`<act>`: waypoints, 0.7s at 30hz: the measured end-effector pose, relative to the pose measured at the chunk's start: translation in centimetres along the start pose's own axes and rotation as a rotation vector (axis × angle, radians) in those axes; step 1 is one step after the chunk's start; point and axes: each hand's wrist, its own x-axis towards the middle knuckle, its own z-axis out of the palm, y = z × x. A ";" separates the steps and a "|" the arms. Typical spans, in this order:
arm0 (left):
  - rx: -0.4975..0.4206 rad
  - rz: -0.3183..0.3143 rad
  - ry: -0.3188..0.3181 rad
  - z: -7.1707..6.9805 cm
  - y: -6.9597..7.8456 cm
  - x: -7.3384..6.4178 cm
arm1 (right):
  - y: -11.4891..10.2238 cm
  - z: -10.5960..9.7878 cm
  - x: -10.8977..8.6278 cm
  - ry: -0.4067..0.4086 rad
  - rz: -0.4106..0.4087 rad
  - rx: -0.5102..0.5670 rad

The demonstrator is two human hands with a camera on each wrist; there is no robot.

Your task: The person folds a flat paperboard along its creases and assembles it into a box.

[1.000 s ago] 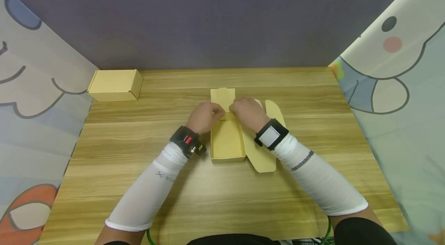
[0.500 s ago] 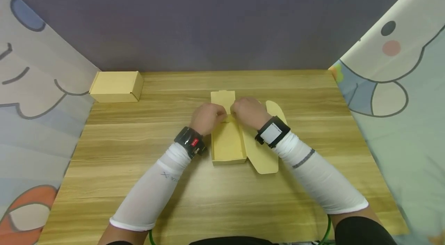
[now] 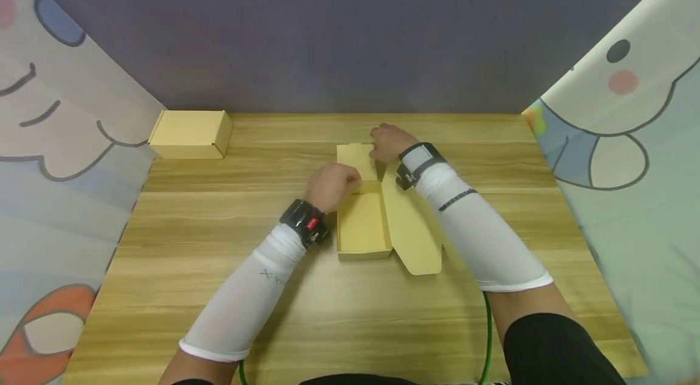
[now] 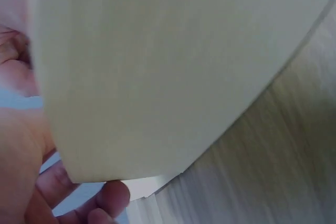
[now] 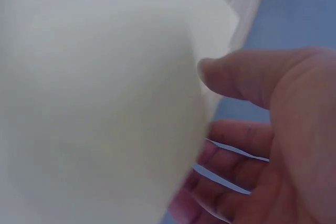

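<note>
An unfolded yellowish cardboard box lies on the table, its tray side up and its lid panel spread to the right. My left hand pinches the box at its far left corner; in the left wrist view its fingertips bend at the lower edge of a card panel. My right hand is at the right corner of the upright-looking far flap, fingers loosely bent. In the right wrist view its thumb is apart from the fingers, overlapping the edge of a pale panel.
A closed cardboard box sits at the table's back left corner. A grey partition rises behind the wooden table. Printed cartoon screens flank both sides. A green cord hangs near the right arm.
My right hand has left the box's far right inner corner and moved away from me, to the far flap's outer corner. My left hand has stayed at the far left corner.
</note>
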 end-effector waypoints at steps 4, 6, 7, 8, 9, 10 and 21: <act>-0.007 0.013 0.002 -0.1 0.1 0.0 | 0.6 -0.1 0.7 -0.050 -0.003 0.061; -0.011 0.012 0.006 -0.2 0.1 -0.1 | 0.5 -0.4 0.5 -0.025 -0.019 0.086; -0.014 0.013 0.007 -0.2 0.1 -0.1 | 0.4 -0.5 0.1 -0.006 -0.027 0.092; -0.018 0.012 0.008 -0.2 0.1 -0.1 | 0.3 -0.7 -0.3 0.016 -0.037 0.096; -0.019 0.012 0.011 -0.1 0.1 -0.1 | 0.2 -0.9 -0.7 0.039 -0.048 0.095; -0.022 0.009 0.014 -0.1 0.1 -0.1 | 0.1 -1.0 -1.1 0.057 -0.058 0.098; -0.017 -0.001 0.037 0.7 0.1 0.0 | -1.2 -0.6 -5.8 0.022 -0.090 0.252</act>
